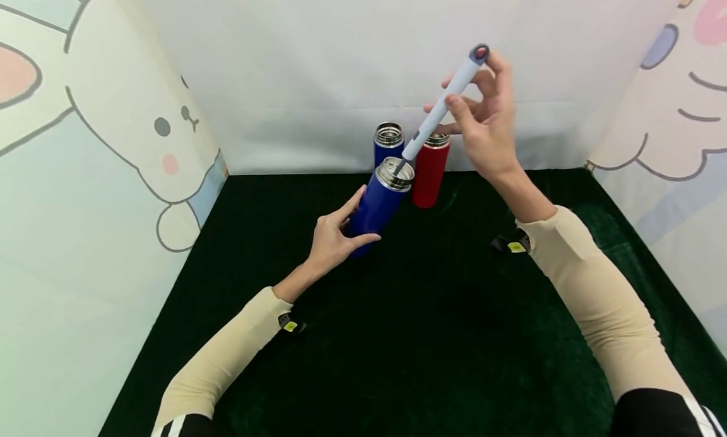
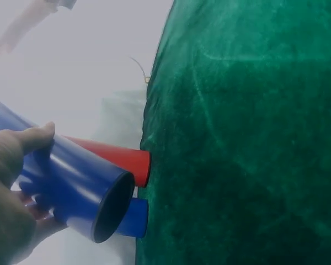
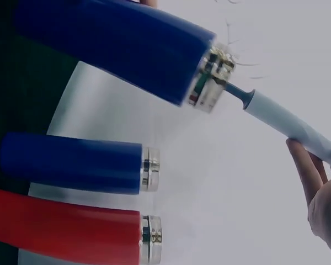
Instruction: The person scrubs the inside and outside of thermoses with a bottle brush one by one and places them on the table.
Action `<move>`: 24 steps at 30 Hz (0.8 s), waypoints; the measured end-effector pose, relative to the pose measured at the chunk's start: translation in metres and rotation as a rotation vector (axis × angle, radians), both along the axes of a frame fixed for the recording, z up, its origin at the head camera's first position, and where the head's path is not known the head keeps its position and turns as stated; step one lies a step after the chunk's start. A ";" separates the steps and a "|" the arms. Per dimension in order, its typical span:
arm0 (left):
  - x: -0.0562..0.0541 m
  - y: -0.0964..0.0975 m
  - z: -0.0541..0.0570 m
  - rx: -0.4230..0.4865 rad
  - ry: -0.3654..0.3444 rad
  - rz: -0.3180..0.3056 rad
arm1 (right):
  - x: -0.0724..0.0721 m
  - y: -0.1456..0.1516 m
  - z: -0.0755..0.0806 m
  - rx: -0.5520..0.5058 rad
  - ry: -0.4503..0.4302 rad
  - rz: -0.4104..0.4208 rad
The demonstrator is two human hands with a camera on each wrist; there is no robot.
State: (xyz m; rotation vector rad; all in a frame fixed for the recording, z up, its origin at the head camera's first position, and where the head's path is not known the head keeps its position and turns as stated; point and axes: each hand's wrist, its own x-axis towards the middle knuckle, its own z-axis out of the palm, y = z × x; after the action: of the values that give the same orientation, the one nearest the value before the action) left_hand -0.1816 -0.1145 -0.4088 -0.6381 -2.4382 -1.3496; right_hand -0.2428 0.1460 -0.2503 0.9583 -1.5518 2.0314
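My left hand (image 1: 332, 238) grips a blue steel-necked vacuum flask (image 1: 375, 206) around its body. The flask is lidless and tilted, mouth up to the right; in the left wrist view its dark base (image 2: 115, 208) shows, raised off the cloth. With thumb and fingers, my right hand (image 1: 488, 118) holds a bottle brush (image 1: 440, 112) by its pale blue handle, near the end with the dark hanging loop. Its thin dark stem (image 3: 238, 95) runs down into the flask's mouth; the head is hidden inside.
Behind the held flask stand a second blue flask (image 1: 389, 145) and a red flask (image 1: 430, 175), both lidless and upright. Dark green cloth (image 1: 431, 336) covers the table. A white backdrop (image 1: 318, 58) rises at the back, with cartoon-printed panels (image 1: 122, 191) on both sides.
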 end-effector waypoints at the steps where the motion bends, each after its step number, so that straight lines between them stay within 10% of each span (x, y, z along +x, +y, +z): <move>1: 0.000 -0.001 0.000 -0.012 0.003 -0.006 | -0.001 0.002 0.001 -0.021 -0.005 -0.005; 15: -0.004 -0.006 0.009 -0.020 0.034 -0.049 | -0.007 0.015 0.025 -0.143 -0.057 -0.108; 24: -0.010 0.002 0.014 0.104 -0.089 -0.099 | -0.011 0.026 0.028 -0.050 -0.066 0.042</move>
State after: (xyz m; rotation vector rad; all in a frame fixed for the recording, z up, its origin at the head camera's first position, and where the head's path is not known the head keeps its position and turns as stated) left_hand -0.1919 -0.1123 -0.3948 -0.6945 -2.4139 -1.5633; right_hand -0.2535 0.1723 -0.2219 0.9206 -1.5186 2.1411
